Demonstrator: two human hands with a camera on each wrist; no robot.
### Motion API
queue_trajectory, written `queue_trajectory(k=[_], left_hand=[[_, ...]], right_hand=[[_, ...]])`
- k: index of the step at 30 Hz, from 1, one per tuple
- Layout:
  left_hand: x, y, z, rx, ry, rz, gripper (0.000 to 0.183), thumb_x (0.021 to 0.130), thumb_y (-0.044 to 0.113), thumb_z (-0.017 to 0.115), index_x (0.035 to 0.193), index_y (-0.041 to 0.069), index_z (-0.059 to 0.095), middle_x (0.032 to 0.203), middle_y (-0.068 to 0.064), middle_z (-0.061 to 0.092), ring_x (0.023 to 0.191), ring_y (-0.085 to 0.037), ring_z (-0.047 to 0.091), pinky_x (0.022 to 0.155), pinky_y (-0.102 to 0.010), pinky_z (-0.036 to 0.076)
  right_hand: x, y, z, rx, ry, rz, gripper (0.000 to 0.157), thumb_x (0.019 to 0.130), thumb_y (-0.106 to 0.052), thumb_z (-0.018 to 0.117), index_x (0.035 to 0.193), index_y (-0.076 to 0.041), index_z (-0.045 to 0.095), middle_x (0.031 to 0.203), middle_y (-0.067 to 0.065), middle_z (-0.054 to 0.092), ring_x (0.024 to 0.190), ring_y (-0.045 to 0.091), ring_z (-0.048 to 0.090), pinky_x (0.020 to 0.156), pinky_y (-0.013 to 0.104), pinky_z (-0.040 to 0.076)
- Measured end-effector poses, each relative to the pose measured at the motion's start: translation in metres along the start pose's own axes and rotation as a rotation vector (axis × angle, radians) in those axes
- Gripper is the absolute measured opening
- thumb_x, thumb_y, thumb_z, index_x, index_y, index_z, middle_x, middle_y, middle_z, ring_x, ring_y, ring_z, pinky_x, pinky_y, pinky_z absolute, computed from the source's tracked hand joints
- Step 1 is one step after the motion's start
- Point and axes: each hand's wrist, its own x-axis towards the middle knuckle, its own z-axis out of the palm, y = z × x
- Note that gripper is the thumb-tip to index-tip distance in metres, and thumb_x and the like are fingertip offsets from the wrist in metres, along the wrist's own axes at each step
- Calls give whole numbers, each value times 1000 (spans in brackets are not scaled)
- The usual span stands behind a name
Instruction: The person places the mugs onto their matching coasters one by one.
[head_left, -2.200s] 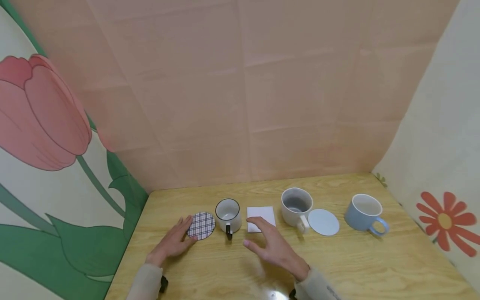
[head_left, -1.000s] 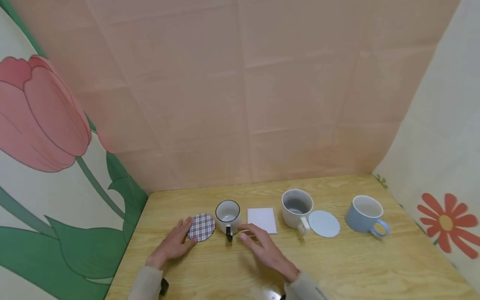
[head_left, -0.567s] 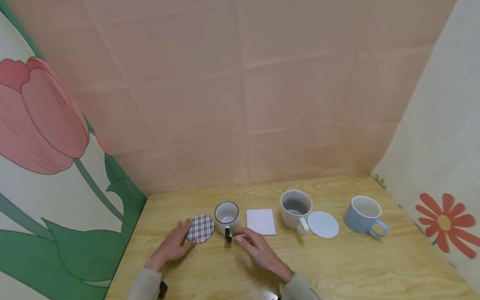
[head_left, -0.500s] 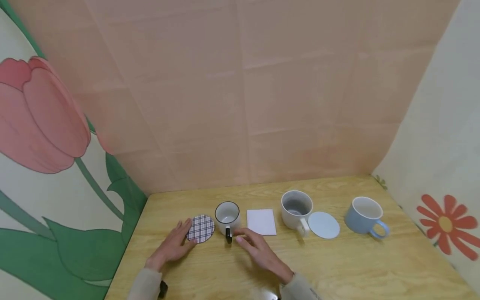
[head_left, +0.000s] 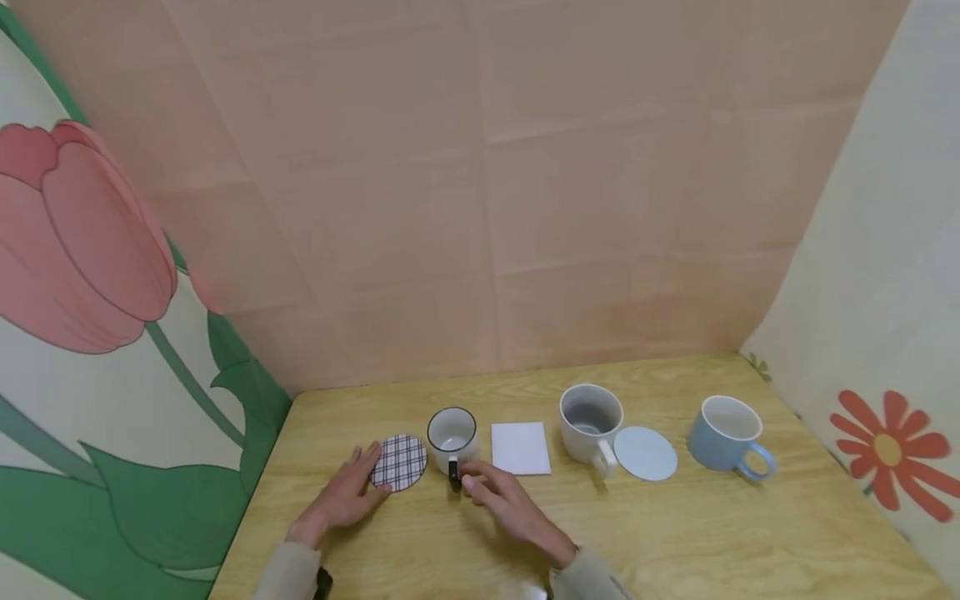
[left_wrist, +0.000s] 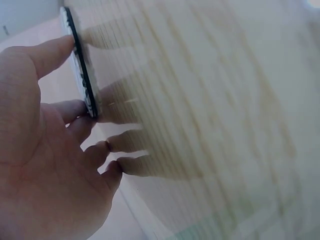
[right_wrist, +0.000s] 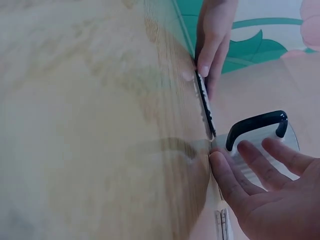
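Observation:
In the head view my left hand (head_left: 342,493) lies at the left edge of a round plaid coaster (head_left: 402,462). The left wrist view shows thumb and index at separate points on the coaster's edge (left_wrist: 82,67), fingers fairly straight. A white mug (head_left: 452,431) with a dark rim stands upright beside the coaster, its black handle (head_left: 454,473) facing me. My right hand (head_left: 510,502) is just right of that handle, fingers loosely bent. In the right wrist view its fingertips reach right beside the black handle (right_wrist: 257,122), not wrapped around it.
A square white coaster (head_left: 521,448) lies right of the dark-rimmed mug. Beyond it are a white mug (head_left: 585,446), a round pale coaster (head_left: 645,454) and a blue mug (head_left: 716,442). A pinkish backdrop (head_left: 480,250) closes off the table's (head_left: 675,533) back edge.
My right hand has moved left, from in front of the square coaster to beside the dark-rimmed mug's handle. The left hand stays at the plaid coaster, and the mugs keep their places.

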Motion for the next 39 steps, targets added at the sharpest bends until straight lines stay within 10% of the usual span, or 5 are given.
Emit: queue_trajectory(k=[39], left_hand=[[1, -3, 2, 3, -1, -4, 79, 108, 44, 62, 169, 9, 27, 178, -14, 21, 164, -47, 9, 132, -67, 11]], right_hand=[[17, -5, 19, 109, -72, 78, 50, 115, -31, 46, 132, 14, 60, 127, 35, 67, 113, 48, 69, 93, 44, 64]])
